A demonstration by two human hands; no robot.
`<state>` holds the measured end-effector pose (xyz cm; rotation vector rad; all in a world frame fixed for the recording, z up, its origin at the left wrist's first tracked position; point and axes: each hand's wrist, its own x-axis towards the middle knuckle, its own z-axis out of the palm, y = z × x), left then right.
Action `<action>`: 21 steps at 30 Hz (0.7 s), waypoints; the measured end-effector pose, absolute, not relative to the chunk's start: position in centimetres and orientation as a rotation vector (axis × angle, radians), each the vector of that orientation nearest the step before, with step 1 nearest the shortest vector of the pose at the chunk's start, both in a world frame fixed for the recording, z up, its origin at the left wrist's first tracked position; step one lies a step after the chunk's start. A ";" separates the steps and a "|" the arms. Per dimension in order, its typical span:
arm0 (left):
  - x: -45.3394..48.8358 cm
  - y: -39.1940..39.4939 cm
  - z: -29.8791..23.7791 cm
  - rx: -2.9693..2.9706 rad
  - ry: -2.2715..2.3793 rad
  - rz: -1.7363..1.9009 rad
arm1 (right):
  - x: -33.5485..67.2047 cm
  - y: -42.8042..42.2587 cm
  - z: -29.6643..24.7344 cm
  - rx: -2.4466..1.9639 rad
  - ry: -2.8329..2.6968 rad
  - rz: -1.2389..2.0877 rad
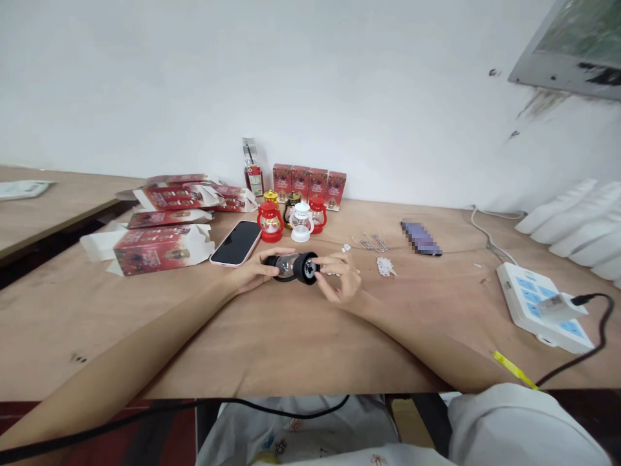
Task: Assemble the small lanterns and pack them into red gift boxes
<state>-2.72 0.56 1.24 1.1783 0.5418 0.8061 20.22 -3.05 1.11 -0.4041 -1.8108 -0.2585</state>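
Observation:
A small black toy lantern (287, 265) with a clear globe lies tipped on its side, its open base turned to the right. Its top end is gripped by my left hand (255, 270). My right hand (341, 275) has thumb and forefinger pinched at the lantern's base; anything between them is too small to make out. Just behind stand more small lanterns: red (270, 223), white (301, 225), another red (317, 217), gold (272, 196) and a dark bronze one (292, 208). Small white pieces (385, 266) and thin metal parts (373, 243) lie right of my right hand.
A phone (237, 244) lies left of the lanterns, another phone (421, 238) to the right. Red cartons (160, 249) are piled at left; small red boxes (309, 183) and a bottle (253, 176) stand by the wall. A power strip (541, 304) with cables sits at right.

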 end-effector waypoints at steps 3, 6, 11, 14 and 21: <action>-2.7 0.4 1.4 1.178 0.539 0.802 | 20.3 -3.3 0.7 -0.419 -1.838 -0.264; -2.7 0.3 1.5 1.186 0.536 0.798 | 20.3 -3.5 0.3 -0.424 -1.866 -0.263; -2.7 0.4 1.3 1.193 0.552 0.810 | 20.2 -3.4 -0.1 -0.432 -1.859 -0.265; -2.8 0.5 1.2 1.195 0.568 0.808 | 20.2 -3.3 -0.3 -0.484 -1.878 -0.267; -2.7 0.5 1.5 1.185 0.586 0.835 | 20.2 -3.2 -0.3 -0.492 -1.887 -0.283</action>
